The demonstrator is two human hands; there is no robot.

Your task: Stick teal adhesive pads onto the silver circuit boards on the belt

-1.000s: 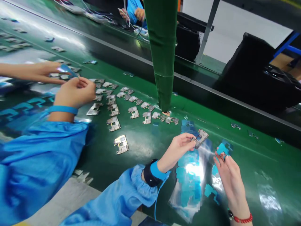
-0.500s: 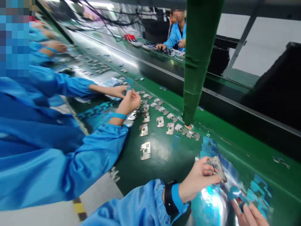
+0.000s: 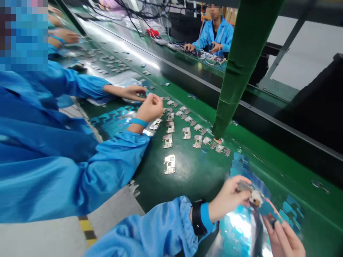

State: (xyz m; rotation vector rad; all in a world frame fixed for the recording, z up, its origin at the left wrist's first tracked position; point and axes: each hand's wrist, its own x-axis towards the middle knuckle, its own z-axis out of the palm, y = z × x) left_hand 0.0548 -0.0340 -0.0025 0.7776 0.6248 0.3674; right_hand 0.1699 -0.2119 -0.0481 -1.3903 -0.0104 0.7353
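Observation:
My left hand [image 3: 230, 198], with a black wrist strap and blue band behind it, pinches a small phone circuit board [image 3: 255, 198] between thumb and fingers. The board is tilted, one end toward my right hand. My right hand [image 3: 286, 237] is closed on a thin blue film piece [image 3: 271, 210] with an orange-looking edge, close beside the board; whether they touch I cannot tell. Below my hands lies a shiny sheet [image 3: 238, 226] of blue film. More cut blue film pieces [image 3: 293, 212] lie to the right of it.
Several circuit boards [image 3: 169, 164] lie in rows on the green table mat [image 3: 152, 185]. A green-wrapped post [image 3: 235, 71] rises behind them. At left a co-worker's hands [image 3: 150, 107] work close by. Another person [image 3: 214, 35] sits across the bench, near cables [image 3: 123, 18].
My left hand has turned the circuit board, which now shows a different side. The blue film in my right hand is now nearer the board. The view has shifted slightly.

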